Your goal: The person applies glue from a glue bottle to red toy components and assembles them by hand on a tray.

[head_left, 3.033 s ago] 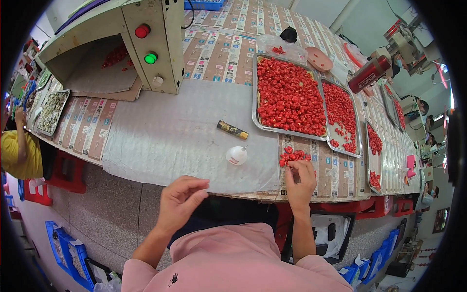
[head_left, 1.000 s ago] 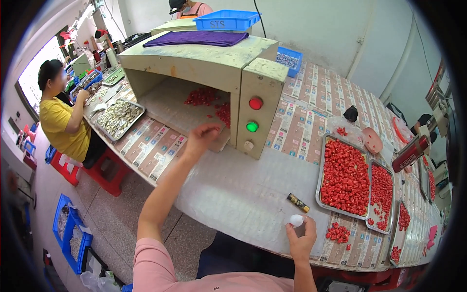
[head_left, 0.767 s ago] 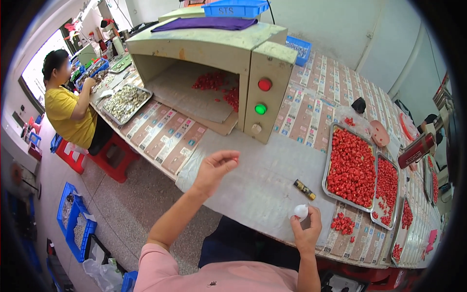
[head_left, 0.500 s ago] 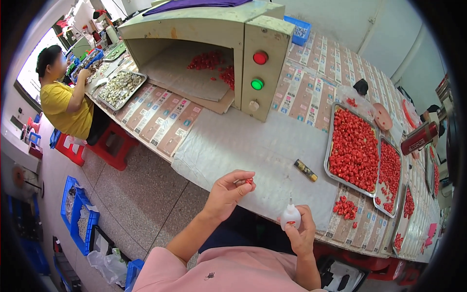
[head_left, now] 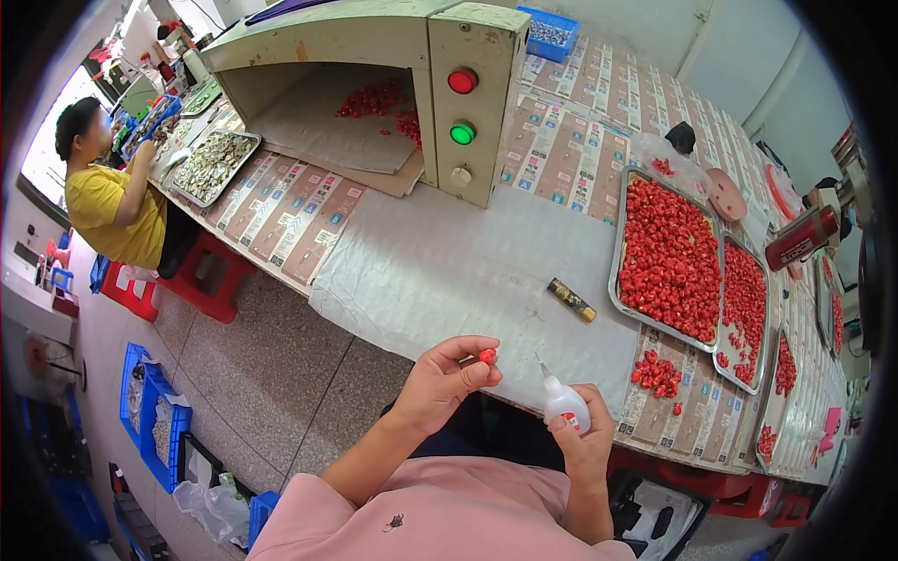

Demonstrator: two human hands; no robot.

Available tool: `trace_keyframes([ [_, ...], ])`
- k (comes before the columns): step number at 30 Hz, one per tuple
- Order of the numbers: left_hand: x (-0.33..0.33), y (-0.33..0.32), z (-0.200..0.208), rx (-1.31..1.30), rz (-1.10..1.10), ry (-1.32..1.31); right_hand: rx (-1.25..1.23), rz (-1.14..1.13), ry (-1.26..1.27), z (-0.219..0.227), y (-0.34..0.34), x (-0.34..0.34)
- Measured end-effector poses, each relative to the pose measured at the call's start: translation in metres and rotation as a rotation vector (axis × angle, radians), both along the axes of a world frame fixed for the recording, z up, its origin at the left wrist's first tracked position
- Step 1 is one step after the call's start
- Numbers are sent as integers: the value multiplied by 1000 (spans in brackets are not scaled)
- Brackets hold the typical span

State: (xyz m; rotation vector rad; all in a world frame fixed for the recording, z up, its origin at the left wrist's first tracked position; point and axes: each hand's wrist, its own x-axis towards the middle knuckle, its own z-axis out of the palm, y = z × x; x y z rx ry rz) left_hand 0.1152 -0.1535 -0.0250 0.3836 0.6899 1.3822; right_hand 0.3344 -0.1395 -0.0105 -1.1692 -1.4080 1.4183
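Observation:
Between the thumb and fingers of my left hand (head_left: pixel 445 381) is a small red piece (head_left: pixel 487 356), held over the table's front edge. My right hand (head_left: pixel 586 439) grips a white squeeze bottle (head_left: pixel 564 404) with a thin needle tip, which leans up and left toward the red piece without touching it. Beyond the bottle, a dark cylinder with gold markings (head_left: pixel 572 300) lies on the pale sheet (head_left: pixel 449 271). Right of it, a loose pile of red pieces (head_left: pixel 656 374) rests on the patterned table covering.
Metal trays of red pieces (head_left: pixel 613 280) stand at the right, near a dark red flask (head_left: pixel 803 237). A box-shaped machine (head_left: pixel 477 140) with red and green lights holds more red pieces inside. At far left, a person in yellow (head_left: pixel 117 210) sits beside a tray of pale pieces (head_left: pixel 217 166).
My left hand has turned so the red piece shows more plainly. The bottle has tilted, its tip swinging left toward that piece. The whole view has shifted slightly.

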Motion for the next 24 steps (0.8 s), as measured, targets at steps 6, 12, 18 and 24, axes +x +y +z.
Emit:
trace_keyframes([
  [6,6,-3,-1,-14,-36,-33,-14,-87,54,9,-1,3],
  [12,9,-2,0,-19,-48,-130,13,-139,130,12,-5,4],
  [18,10,-2,-4,-13,-112,-332,107,-139,163,13,-6,6],
  [24,12,-2,-10,-8,-164,-401,191,-122,160,8,-6,11],
])
